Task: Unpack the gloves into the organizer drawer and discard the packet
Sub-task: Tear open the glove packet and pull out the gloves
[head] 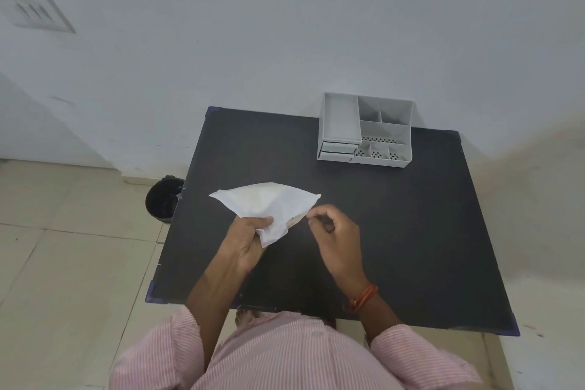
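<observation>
left hand (250, 241): we clamp the flat white paper packet (269, 204) by its near corner.
right hand (332, 231): fingers pinched together at the packet's open edge; we should peel gently.

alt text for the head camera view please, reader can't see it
A person's left hand holds a white packet above a black table while the right hand pinches at its right edge. A grey organizer sits at the table's far side, drawers shut, and a black bin stands on the floor to the left.
</observation>
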